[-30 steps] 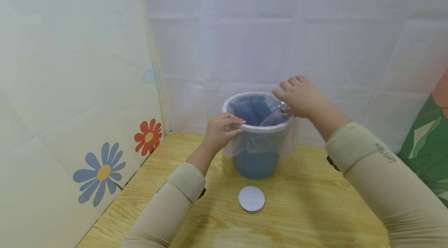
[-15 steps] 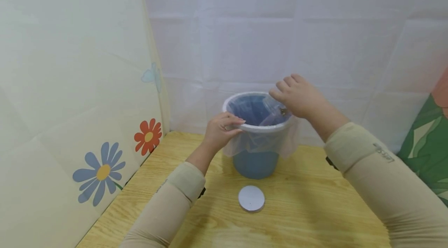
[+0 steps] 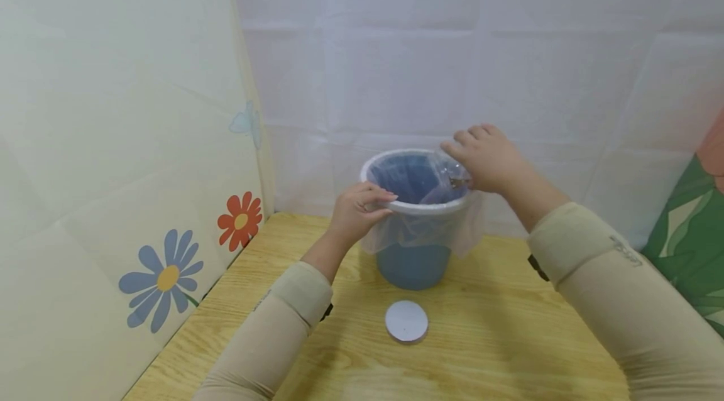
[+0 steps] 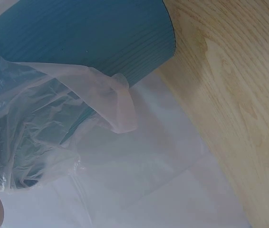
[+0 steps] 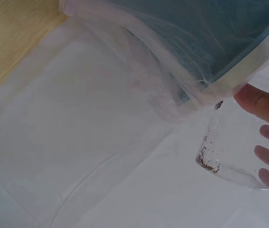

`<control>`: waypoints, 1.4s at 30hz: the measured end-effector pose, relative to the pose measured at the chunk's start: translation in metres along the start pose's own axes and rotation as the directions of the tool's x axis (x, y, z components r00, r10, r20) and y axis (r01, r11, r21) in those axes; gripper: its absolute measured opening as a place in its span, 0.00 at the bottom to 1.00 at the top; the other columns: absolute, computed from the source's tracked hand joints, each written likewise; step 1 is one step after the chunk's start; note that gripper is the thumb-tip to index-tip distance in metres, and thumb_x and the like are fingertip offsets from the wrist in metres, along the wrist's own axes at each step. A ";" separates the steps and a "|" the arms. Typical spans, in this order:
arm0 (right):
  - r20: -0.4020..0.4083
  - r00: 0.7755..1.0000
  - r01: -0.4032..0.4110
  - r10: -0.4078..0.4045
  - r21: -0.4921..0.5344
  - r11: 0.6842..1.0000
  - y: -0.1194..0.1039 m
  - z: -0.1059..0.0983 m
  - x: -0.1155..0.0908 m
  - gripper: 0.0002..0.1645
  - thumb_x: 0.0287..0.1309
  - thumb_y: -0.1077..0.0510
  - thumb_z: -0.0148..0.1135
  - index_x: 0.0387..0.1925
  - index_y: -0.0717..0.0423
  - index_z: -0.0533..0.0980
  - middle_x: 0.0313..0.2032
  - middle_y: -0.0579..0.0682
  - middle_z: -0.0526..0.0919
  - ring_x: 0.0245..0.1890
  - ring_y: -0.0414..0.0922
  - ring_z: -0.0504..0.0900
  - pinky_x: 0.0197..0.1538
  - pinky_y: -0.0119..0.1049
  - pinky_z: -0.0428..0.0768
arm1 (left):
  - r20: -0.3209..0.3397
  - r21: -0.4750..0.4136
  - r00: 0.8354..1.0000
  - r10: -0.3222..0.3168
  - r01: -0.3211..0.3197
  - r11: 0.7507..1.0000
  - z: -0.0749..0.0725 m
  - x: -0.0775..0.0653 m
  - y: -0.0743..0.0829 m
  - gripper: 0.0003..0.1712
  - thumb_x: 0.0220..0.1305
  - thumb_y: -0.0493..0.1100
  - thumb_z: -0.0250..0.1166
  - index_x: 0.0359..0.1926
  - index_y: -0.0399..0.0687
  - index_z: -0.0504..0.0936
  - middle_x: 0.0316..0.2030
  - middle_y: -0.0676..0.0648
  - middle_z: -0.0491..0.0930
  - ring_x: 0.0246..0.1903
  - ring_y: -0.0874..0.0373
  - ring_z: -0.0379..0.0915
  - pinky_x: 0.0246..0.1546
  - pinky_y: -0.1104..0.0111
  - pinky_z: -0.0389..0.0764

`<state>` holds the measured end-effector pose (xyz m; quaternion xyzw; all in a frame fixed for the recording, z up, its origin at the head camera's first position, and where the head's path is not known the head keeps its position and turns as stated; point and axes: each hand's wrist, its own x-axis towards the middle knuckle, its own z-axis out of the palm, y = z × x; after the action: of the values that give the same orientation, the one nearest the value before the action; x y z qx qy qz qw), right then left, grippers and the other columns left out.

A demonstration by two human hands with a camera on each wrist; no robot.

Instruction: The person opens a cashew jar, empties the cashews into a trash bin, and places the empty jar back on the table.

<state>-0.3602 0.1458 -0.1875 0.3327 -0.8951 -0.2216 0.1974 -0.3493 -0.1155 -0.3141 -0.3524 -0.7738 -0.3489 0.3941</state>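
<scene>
A blue trash can (image 3: 413, 268) with a white rim stands on the table, lined with a thin translucent bag (image 3: 421, 230) folded over the rim. My left hand (image 3: 357, 209) pinches the rim and bag at the near left, thumb outside. At the right side of the opening, my right hand (image 3: 485, 161) holds a clear jar (image 5: 236, 147) tipped with its mouth toward the can. Brown bits (image 5: 206, 160) cling inside the jar near its bottom. In the left wrist view, the bag's loose edge (image 4: 122, 107) hangs beside the can; only a bit of my hand shows.
A round white lid (image 3: 406, 321) lies on the wood-grain table (image 3: 481, 338) in front of the can. White sheeting (image 3: 362, 74) hangs close behind it. A panel with printed flowers (image 3: 166, 278) borders the left side, and a leafy print (image 3: 692, 231) the right.
My right hand and the jar shifted slightly left, then back right. The brown bits sit a little differently in the jar. My left hand, the can and the lid stayed put.
</scene>
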 end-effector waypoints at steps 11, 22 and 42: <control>0.007 0.988 -0.150 0.154 0.284 0.947 0.002 0.008 -0.006 0.57 0.36 0.46 0.74 0.66 0.56 0.56 0.59 0.63 0.64 0.59 0.63 0.61 0.61 0.59 0.56 | 0.004 -0.024 1.000 -0.013 0.013 1.000 0.001 0.000 0.001 0.14 0.43 0.40 0.74 0.36 0.49 0.86 0.33 0.52 0.82 0.36 0.61 0.75 0.33 0.73 0.76; -0.090 0.964 -0.190 0.249 0.418 0.888 0.015 0.019 -0.015 0.58 0.31 0.43 0.75 0.64 0.55 0.59 0.56 0.63 0.67 0.52 0.63 0.68 0.53 0.60 0.66 | 0.005 -0.016 1.000 -0.022 0.022 1.000 0.001 0.000 0.001 0.14 0.43 0.40 0.74 0.36 0.50 0.86 0.33 0.52 0.81 0.36 0.61 0.75 0.34 0.73 0.76; -0.076 0.923 -0.209 0.378 0.725 0.657 0.033 0.032 -0.041 0.56 0.34 0.50 0.76 0.65 0.60 0.59 0.60 0.65 0.64 0.57 0.62 0.63 0.56 0.62 0.62 | 0.010 -0.029 1.000 -0.023 0.023 0.999 0.001 0.001 0.001 0.14 0.43 0.40 0.73 0.36 0.49 0.86 0.33 0.52 0.81 0.36 0.61 0.76 0.36 0.72 0.76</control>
<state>-0.3642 0.2040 -0.2046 0.2551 -0.9253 0.2099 0.1865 -0.3494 -0.1138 -0.3133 -0.3510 -0.7746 -0.3629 0.3810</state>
